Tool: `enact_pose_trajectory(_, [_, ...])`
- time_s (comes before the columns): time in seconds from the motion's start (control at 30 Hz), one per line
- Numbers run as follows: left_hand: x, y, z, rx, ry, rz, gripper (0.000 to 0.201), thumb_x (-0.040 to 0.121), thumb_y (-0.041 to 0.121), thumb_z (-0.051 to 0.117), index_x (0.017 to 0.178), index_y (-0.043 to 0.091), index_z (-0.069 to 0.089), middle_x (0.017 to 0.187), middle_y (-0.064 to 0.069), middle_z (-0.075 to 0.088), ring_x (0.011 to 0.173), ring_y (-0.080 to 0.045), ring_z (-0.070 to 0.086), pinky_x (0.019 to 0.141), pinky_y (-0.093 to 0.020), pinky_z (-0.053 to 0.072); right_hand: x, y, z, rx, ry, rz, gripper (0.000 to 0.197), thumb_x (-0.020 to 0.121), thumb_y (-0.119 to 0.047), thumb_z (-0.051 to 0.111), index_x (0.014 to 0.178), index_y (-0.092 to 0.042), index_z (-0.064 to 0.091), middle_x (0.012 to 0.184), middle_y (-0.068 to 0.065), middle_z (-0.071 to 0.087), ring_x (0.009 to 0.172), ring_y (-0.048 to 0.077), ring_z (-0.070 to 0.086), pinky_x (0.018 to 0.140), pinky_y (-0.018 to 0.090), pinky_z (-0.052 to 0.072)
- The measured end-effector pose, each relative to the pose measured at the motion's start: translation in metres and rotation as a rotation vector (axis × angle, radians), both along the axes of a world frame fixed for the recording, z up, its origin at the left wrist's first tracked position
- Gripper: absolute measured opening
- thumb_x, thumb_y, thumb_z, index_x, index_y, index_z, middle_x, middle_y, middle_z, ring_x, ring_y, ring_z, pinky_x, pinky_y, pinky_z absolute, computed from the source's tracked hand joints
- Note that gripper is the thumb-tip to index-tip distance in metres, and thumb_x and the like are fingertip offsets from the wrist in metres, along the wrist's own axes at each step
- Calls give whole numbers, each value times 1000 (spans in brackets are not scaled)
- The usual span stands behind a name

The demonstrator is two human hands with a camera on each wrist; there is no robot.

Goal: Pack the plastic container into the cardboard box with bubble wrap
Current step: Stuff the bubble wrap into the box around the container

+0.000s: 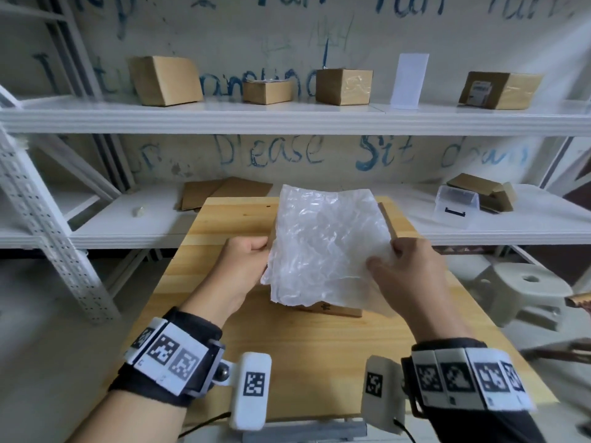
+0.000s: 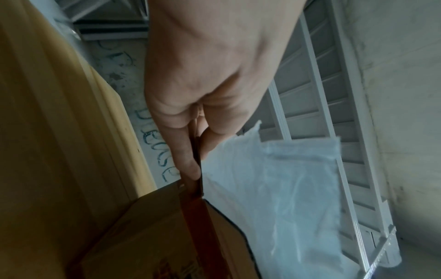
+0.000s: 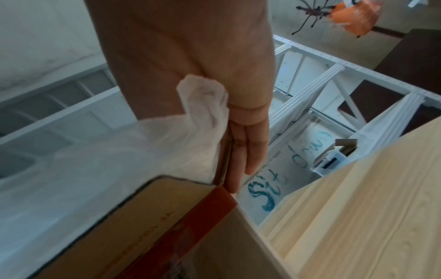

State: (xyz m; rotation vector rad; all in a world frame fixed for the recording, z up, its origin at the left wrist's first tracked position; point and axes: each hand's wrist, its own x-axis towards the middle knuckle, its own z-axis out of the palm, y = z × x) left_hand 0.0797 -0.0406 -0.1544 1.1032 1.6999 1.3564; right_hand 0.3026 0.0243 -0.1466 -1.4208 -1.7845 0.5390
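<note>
the left flap of the cardboard box [image 1: 339, 310] on the wooden table [image 1: 224, 238] is pinched by the left hand [image 1: 244, 266]. the bubble wrap [image 1: 326, 247] is draped over the box. its right edge is clamped, with the right flap, by the curled fingers of the right hand [image 1: 404, 270]. a clear plastic container [image 1: 455, 207] is seen on the lower shelf [image 1: 527, 225], far right.

Crumpled bubble wrap [image 1: 326, 247] draped over open cardboard box [image 1: 339, 310] (mostly hidden), on table

wooden table [image 1: 323, 356]: cardboard box [image 1: 332, 310] on it | white shelf [image 1: 319, 225] behind: clear plastic container [image 1: 455, 208]; flat cardboard [image 1: 224, 191]
</note>
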Motion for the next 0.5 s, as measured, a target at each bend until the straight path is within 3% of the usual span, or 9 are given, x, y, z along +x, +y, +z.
enact_pose_trajectory(0.03, [-5, -9, 1, -18, -4, 9, 21, 95, 17, 64, 94, 0, 76, 94, -19, 76, 83, -27, 66, 84, -37, 52, -5, -6, 0, 7, -9, 2, 21, 77, -7, 63, 68, 10, 55, 54, 16, 49, 49, 21, 38, 36, 18, 27])
enact_pose_trajectory(0.1, [-16, -24, -1, -53, -27, 39, 19, 98, 10, 60, 93, 1, 76, 95, -15, 77, 86, -25, 69, 82, -34, 53, -15, -16, 2, -10, -6, -1, 25, 75, -8, 65, 58, 1, 49, 48, 3, 41, 44, 19, 35, 35, 16, 32])
enact_pose_trajectory(0.2, [-29, -46, -2, -73, -129, 93, 28, 99, 0, 55, 79, 8, 73, 79, -3, 76, 68, -12, 70, 62, -21, 57, -25, -25, 5, -70, 6, 35, 21, 73, -12, 66, 57, -5, 54, 48, 0, 45, 44, 18, 40, 31, 15, 27])
enact_pose_trajectory(0.3, [-35, -60, -3, -70, -206, 105, 23, 98, -1, 55, 86, 4, 74, 78, -6, 76, 70, -17, 69, 58, -22, 57, -35, -31, 5, -83, -2, 56, 17, 73, -13, 66, 63, 0, 59, 48, 2, 46, 45, 20, 42, 31, 16, 28])
enact_pose_trajectory(0.37, [-33, -67, -1, -55, -215, 96, 19, 96, 1, 58, 86, 3, 75, 79, -8, 77, 68, -15, 72, 56, -20, 55, -42, -35, 5, -73, -22, 30, 19, 72, -15, 64, 60, -3, 54, 49, 2, 44, 49, 25, 41, 37, 25, 28])
enact_pose_trajectory(0.5, [-31, -77, 3, -75, -105, 79, 18, 96, 12, 64, 93, 2, 78, 92, -12, 78, 80, -14, 72, 65, -18, 55, -50, -40, 4, -72, -28, 30, 32, 70, -18, 62, 51, -14, 38, 49, -1, 36, 52, 26, 35, 51, 28, 26])
